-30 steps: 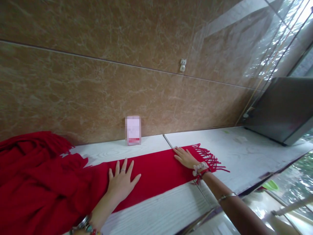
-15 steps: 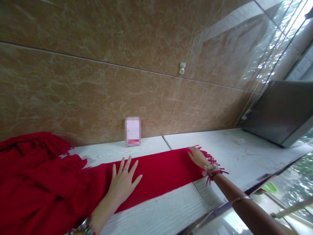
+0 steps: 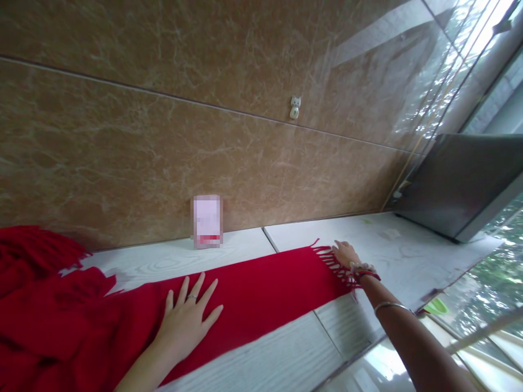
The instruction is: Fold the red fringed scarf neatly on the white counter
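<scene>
Scarf of red cloth [image 3: 261,296], judged soft and light, is partly spread along the white wood-grain countertop [image 3: 261,359] under the left hand [image 3: 186,321], fingers apart, while its fringed end [image 3: 327,272], best taken by the corners, is touched by the right hand [image 3: 346,255], fingers loosely parted.

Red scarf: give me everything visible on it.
The red scarf is solid red, of soft-looking cloth. Its right part lies as a flat, smooth strip across the white wood-grain counter, over a seam, ending in a fringe of thin strands. Its left part is bunched in a loose, folded heap, with more fringe at the back, near the wall. The left hand rests spread on the strip; the right hand is outstretched at the fringed end, contact unclear.
</scene>
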Action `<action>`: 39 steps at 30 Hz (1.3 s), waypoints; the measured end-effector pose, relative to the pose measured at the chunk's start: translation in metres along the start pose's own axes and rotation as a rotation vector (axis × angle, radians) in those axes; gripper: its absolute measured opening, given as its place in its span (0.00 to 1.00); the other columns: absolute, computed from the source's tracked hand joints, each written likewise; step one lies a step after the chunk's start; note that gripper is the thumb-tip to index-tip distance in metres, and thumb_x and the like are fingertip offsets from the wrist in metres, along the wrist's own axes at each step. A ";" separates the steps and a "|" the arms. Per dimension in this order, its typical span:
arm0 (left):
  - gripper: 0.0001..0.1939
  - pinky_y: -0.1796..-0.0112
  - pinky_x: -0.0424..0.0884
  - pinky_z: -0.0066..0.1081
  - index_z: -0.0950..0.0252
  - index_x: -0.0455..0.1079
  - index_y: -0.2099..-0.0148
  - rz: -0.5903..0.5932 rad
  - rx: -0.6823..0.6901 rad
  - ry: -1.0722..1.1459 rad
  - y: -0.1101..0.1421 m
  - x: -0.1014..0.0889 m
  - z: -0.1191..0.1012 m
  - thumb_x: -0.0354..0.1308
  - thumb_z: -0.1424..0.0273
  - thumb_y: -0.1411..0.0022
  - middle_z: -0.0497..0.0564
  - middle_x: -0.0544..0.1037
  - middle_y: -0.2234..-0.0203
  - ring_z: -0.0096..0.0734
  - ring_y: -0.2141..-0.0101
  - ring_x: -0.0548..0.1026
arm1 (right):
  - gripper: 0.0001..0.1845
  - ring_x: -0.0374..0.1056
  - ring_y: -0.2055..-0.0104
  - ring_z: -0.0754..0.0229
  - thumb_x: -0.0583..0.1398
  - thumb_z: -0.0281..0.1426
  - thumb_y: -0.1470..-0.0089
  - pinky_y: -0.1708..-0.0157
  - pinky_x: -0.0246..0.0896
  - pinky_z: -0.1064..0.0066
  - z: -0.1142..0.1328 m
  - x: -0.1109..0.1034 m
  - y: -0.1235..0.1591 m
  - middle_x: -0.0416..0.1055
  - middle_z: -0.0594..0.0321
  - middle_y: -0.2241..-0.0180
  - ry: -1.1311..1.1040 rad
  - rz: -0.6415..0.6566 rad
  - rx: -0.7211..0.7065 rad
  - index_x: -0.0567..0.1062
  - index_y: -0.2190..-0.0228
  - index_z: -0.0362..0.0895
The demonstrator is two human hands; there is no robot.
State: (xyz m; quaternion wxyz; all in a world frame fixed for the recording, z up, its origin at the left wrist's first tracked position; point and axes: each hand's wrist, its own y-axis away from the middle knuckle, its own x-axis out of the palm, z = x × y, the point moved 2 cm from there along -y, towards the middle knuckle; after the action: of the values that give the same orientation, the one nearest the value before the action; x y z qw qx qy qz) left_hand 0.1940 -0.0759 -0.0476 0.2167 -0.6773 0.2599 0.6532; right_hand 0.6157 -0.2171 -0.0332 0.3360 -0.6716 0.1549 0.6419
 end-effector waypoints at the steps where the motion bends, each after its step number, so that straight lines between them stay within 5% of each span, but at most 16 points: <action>1: 0.29 0.49 0.44 0.55 0.56 0.47 0.41 -0.006 0.002 -0.006 0.000 0.000 0.000 0.41 0.55 0.43 0.51 0.46 0.41 0.54 0.43 0.42 | 0.18 0.64 0.58 0.52 0.46 0.25 0.47 0.59 0.56 0.62 -0.001 -0.003 0.001 0.68 0.46 0.62 -0.001 -0.018 0.001 0.68 0.57 0.37; 9: 0.26 0.48 0.44 0.52 0.54 0.49 0.41 -0.019 0.097 -0.015 -0.002 0.000 -0.003 0.41 0.59 0.42 0.49 0.46 0.41 0.49 0.42 0.43 | 0.18 0.62 0.56 0.62 0.48 0.23 0.50 0.56 0.54 0.73 0.045 0.011 0.035 0.68 0.57 0.58 -0.040 0.010 -0.247 0.69 0.58 0.43; 18: 0.26 0.48 0.44 0.51 0.54 0.49 0.41 -0.006 0.086 0.010 -0.002 0.000 -0.001 0.42 0.59 0.42 0.48 0.46 0.41 0.48 0.42 0.43 | 0.16 0.66 0.62 0.55 0.49 0.21 0.53 0.60 0.58 0.66 -0.027 -0.007 0.028 0.71 0.52 0.66 0.029 -0.028 -0.119 0.72 0.64 0.39; 22: 0.26 0.48 0.44 0.51 0.54 0.49 0.42 -0.014 0.090 0.030 -0.001 0.000 -0.001 0.42 0.59 0.42 0.48 0.47 0.41 0.48 0.42 0.44 | 0.18 0.64 0.58 0.57 0.47 0.23 0.49 0.58 0.58 0.66 -0.005 -0.010 0.042 0.69 0.54 0.60 0.000 -0.065 -0.173 0.69 0.59 0.41; 27: 0.26 0.48 0.44 0.51 0.54 0.49 0.41 -0.019 0.102 0.038 -0.002 0.000 0.000 0.41 0.59 0.42 0.48 0.47 0.41 0.48 0.42 0.44 | 0.18 0.63 0.58 0.59 0.48 0.21 0.53 0.56 0.56 0.69 0.032 0.004 0.063 0.70 0.56 0.62 -0.063 0.037 -0.315 0.72 0.64 0.41; 35: 0.26 0.48 0.43 0.50 0.54 0.48 0.41 0.002 0.090 0.026 0.001 -0.003 -0.001 0.41 0.59 0.42 0.48 0.47 0.41 0.47 0.42 0.43 | 0.16 0.65 0.63 0.54 0.49 0.18 0.56 0.60 0.59 0.65 -0.036 -0.019 0.051 0.71 0.50 0.67 0.023 -0.010 -0.087 0.73 0.69 0.38; 39: 0.26 0.47 0.43 0.50 0.54 0.48 0.41 0.005 0.089 0.027 0.000 -0.001 0.000 0.41 0.59 0.42 0.47 0.46 0.41 0.47 0.42 0.43 | 0.19 0.65 0.60 0.57 0.44 0.21 0.50 0.58 0.58 0.65 -0.017 -0.020 0.068 0.69 0.54 0.62 -0.005 -0.062 -0.093 0.70 0.61 0.40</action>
State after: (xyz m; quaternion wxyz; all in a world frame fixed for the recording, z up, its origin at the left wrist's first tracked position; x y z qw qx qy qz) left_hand 0.1940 -0.0763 -0.0463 0.2416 -0.6751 0.2932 0.6323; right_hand 0.5830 -0.2816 -0.0320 0.3243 -0.6893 0.1032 0.6395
